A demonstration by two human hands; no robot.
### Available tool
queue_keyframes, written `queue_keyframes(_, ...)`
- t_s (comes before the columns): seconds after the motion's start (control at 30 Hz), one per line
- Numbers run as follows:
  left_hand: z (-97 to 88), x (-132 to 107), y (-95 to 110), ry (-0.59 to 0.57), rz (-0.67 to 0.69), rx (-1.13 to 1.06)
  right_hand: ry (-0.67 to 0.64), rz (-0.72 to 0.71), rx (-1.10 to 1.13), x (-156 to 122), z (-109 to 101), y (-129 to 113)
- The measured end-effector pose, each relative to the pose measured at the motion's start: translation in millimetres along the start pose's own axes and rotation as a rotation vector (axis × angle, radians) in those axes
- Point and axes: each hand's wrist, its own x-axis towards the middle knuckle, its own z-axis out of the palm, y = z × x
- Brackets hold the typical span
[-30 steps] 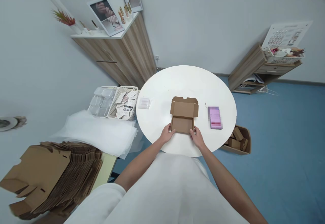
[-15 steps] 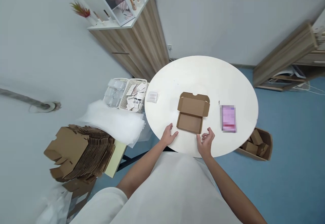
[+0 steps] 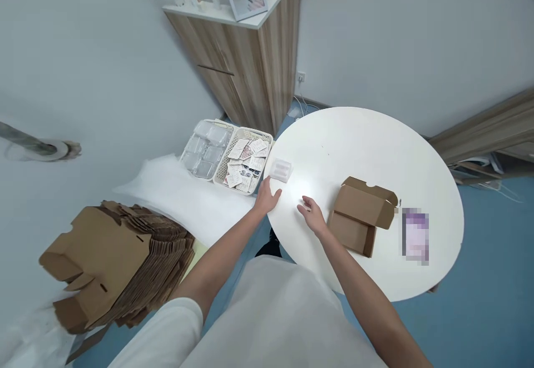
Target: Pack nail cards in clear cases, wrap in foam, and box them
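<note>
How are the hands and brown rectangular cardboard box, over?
Left hand beside small translucent rectangular plastic case, contact unclear. Right hand empty. Box open, unheld. Nothing visible between left hand and case.

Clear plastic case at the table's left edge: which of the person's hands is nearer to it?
Left. The left hand is at the near edge of the clear plastic case; contact is unclear. The right hand is farther off, to the case's right and closer to the person.

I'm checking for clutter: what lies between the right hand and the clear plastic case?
In the head view, bare white tabletop separates the right hand from the clear plastic case.
</note>
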Motion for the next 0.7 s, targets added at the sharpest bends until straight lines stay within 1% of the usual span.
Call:
queue_keyframes(0.07,-4.1,18.5,2.4,-0.046,0.006,-0.018,0.051,0.065,0.046,22.8,14.1,-6.7)
queue_keyframes(0.17,-4.7,39.9,6.6,-0.147,-0.049,-0.047,0.090,0.157,0.162,47.3,28.8,-17.8)
queue_keyframes(0.27,-1.3,53.7,8.6,-0.241,-0.168,-0.063,0.124,0.177,0.193,62.9,38.6,-29.7)
queue_keyframes(0.33,1.6,58.6,9.0,-0.270,-0.224,-0.050,0.139,0.170,0.186,71.2,44.4,-36.8)
queue_keyframes(0.4,3.9,60.0,9.2,-0.271,-0.213,-0.034,0.153,0.171,0.181,78.9,50.4,-42.4)
queue_keyframes(0.53,6.8,55.2,7.7,-0.239,-0.129,-0.046,0.149,0.138,0.201,88.3,60.8,-45.2)
queue_keyframes(0.6,8.2,50.4,3.9,-0.204,-0.116,-0.092,0.169,0.120,0.205,86.8,62.8,-40.3)
queue_keyframes(0.7,10.9,41.1,-5.5,-0.187,-0.140,-0.221,0.266,0.166,0.159,77.4,59.3,-26.7)
